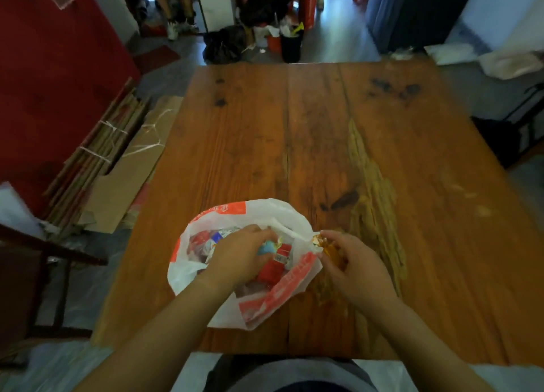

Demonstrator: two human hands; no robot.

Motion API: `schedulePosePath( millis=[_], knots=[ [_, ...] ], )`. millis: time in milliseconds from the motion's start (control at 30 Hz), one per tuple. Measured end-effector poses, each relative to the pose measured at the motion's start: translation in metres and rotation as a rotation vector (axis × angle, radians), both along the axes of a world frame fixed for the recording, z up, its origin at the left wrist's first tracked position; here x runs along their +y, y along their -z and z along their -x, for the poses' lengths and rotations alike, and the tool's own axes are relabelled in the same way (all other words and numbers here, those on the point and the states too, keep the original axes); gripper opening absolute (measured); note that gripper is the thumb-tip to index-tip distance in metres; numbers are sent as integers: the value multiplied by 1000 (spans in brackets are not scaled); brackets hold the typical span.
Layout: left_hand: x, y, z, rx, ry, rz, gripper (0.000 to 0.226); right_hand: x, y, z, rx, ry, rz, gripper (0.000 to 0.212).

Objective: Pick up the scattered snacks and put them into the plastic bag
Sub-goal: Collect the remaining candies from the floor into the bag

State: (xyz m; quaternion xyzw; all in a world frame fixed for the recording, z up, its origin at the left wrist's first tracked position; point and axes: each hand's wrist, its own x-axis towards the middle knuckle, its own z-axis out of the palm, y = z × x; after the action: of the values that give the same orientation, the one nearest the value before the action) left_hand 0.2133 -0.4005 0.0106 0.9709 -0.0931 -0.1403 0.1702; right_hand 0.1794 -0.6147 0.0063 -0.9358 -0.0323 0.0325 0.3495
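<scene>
A white plastic bag with red print lies open on the wooden table, near its front edge. Several wrapped snacks lie inside it, among them a red packet. My left hand reaches into the bag's mouth, its fingers curled round a small blue and yellow snack. At the bag's right rim, my right hand pinches an orange, shiny wrapped snack. Whether it also touches the bag's edge is unclear.
A worn, pale streak runs down the table right of the bag. Flattened cardboard leans beside the table's left edge, a dark wooden chair stands at the lower left, and bins and bags sit on the floor beyond the far edge.
</scene>
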Motion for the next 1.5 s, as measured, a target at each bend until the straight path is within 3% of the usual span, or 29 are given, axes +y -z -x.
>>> schedulePosePath(
  millis=[100, 233, 400, 667, 767, 967, 1133, 1333, 1500],
  knots=[
    [3, 19, -2, 94, 12, -25, 36, 6, 8, -3, 27, 14, -26, 37],
    [13, 34, 11, 84, -22, -31, 37, 19, 21, -3, 88, -12, -46, 38],
    [27, 36, 17, -8, -81, -33, 32, 32, 33, -20, 105, -5, -48, 39],
    [62, 16, 11, -197, -97, 177, 29, 42, 43, -45, 137, 83, 8, 39],
    [82, 12, -3, -275, -120, 167, 27, 45, 35, -41, 121, 150, 26, 41],
    [110, 29, -20, -112, -40, 65, 44, 83, 5, -19, 80, 193, -15, 42],
    [124, 47, -18, 43, 105, 185, 45, 129, -7, -1, 95, 176, -61, 42],
    [136, 53, -22, 21, 184, 181, 46, 164, 12, 9, 193, 202, -26, 41],
    [151, 55, -26, 29, 194, 160, 49, 179, 25, -6, 157, 215, 120, 39]
  ],
)
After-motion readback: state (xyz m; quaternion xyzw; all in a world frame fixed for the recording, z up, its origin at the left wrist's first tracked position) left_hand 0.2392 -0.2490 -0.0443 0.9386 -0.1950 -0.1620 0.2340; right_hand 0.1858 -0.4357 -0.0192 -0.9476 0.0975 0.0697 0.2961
